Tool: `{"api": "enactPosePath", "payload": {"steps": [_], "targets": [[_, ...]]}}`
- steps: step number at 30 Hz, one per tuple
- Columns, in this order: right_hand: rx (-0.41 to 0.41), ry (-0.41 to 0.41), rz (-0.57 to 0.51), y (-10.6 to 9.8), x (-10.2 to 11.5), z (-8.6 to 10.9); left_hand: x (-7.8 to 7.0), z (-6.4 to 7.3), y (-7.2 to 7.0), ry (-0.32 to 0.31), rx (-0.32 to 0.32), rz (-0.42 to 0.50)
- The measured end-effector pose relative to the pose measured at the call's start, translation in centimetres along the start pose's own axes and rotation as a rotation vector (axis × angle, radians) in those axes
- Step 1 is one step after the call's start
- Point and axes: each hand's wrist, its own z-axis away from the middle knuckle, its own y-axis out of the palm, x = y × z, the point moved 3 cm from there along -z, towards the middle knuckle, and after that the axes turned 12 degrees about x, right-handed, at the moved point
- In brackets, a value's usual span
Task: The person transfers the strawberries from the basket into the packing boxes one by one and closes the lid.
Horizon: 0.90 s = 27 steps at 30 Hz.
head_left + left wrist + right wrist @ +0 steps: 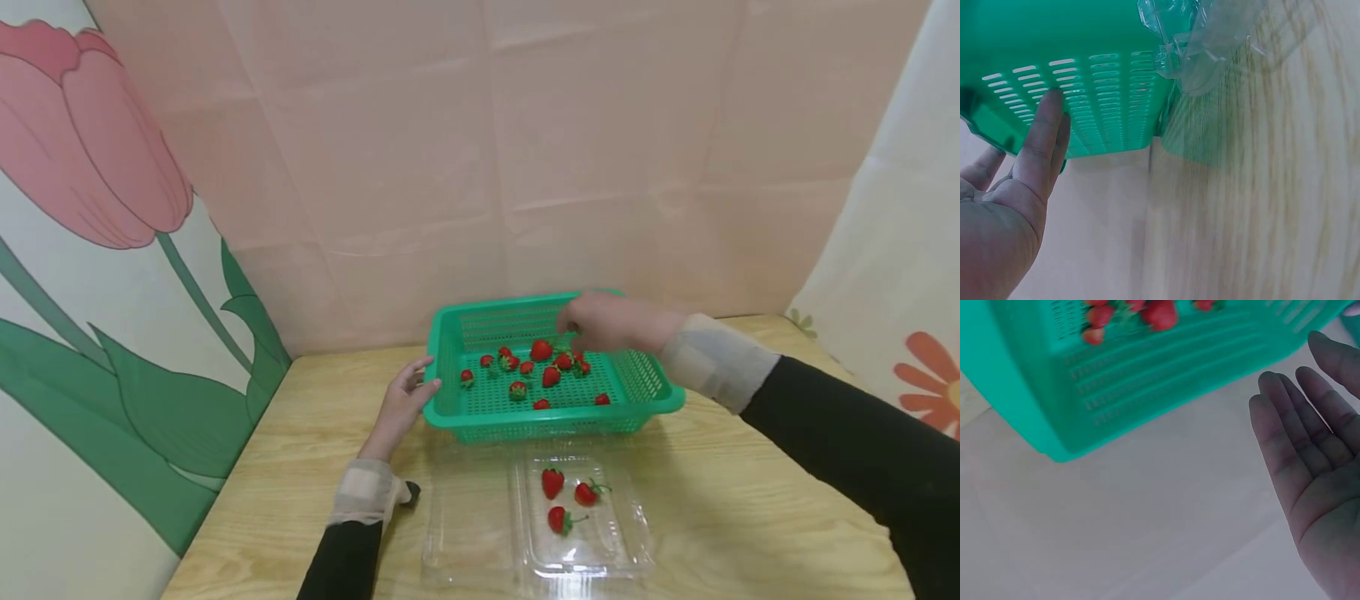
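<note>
A green plastic basket [555,423] with slotted walls stands on the wooden table, with several strawberries [551,377] scattered over its floor. My left hand [397,408] is at the basket's left side; in the left wrist view its extended fingers [1041,137] are against the slotted wall. Over the basket's back right part reaches my right hand [611,322]. The right wrist view has that hand's palm bare and its fingers [1285,440] loosely extended. In front of the basket lies an opened clear plastic clamshell box [472,533], three strawberries [552,482] in its right half.
Behind the basket hangs a pale pink cloth backdrop [480,167]. A tulip-printed panel [112,333] borders the table on the left, and a white flower-printed sheet [877,250] on the right. Wood tabletop [300,467] extends around the basket.
</note>
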Motion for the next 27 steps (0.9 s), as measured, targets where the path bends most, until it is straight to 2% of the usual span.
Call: {"api": "enactPosePath", "payload": {"steps": [5, 11, 15, 18, 27], "targets": [[0.035, 0.037, -0.067, 0.5, -2.2, -1.6, -0.2, 0.2, -0.1, -0.001, -0.005, -0.015], [0.090, 0.143, -0.100, 1.4, -4.6, -3.4, -0.2, 0.2, -0.1, 0.013, -0.001, -0.033], [0.094, 0.204, -0.110, 2.3, -6.0, -3.9, 1.6, -0.8, -0.5, 0.032, -0.027, -0.012], [0.118, 0.226, -0.138, 3.4, -7.0, -4.4, 2.9, -1.4, -0.7, 0.046, -0.053, -0.002], [0.233, 0.208, -0.148, 5.7, -7.8, -5.3, 2.8, -1.1, -0.5, 0.045, -0.050, -0.015]]}}
